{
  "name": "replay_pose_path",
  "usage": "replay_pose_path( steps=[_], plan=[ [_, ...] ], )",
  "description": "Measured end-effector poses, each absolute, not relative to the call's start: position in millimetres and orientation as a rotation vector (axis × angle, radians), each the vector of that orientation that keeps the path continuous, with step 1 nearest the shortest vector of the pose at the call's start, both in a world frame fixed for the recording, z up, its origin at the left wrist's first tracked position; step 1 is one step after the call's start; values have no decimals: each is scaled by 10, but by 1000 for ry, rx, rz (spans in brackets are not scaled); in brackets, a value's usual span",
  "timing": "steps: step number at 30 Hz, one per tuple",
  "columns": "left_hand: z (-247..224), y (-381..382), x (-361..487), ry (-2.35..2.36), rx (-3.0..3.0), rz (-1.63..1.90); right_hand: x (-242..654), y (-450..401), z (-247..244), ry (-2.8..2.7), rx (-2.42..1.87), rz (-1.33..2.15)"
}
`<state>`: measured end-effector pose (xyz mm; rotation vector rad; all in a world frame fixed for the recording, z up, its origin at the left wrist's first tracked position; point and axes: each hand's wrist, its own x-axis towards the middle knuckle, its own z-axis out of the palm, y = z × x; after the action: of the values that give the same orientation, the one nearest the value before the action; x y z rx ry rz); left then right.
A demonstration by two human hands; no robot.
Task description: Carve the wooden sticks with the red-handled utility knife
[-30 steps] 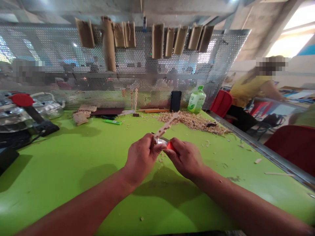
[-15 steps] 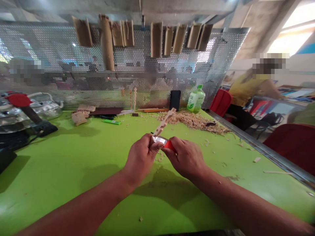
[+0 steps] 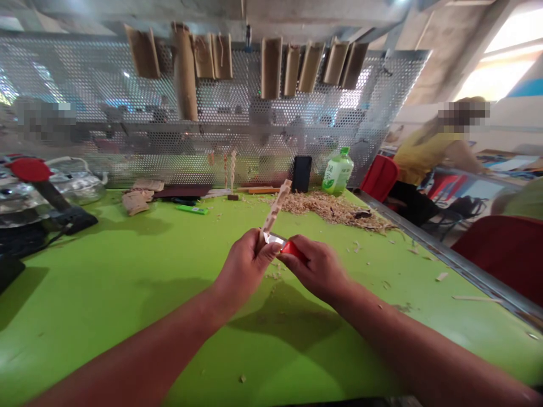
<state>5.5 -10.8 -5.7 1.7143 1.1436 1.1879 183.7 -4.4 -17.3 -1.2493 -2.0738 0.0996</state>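
Turning a notched pale wooden stick against a red-handled steel knife

Beyond my hands, a slim green plastic lighter is lying on the lime-green table. My left hand is closed tightly round the stick's lower end, with the thumb pressing beside the bright blade. The stick is tilting more upright than a moment ago, its top swinging left, and it is staying raised above the table. My right hand is curled shut round the knife's red handle, keeping the blade just beside the stick's foot. Further right, a loose heap of pale wood shavings is spreading across the table, with a black phone and a green-capped plastic bottle standing behind it. A person in a yellow top is sitting beyond the table's edge.
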Motion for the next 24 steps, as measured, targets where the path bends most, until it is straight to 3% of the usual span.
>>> replay_pose_path(
  steps=[11,24],
  plan=[
    [-69,-60,-3,1117,1801,1166,1896,-38,-117,-2077,-1126,583],
    [-45,-68,-10,1155,1848,1146,1910,-47,-97,-2091,-1128,409]
  ],
)
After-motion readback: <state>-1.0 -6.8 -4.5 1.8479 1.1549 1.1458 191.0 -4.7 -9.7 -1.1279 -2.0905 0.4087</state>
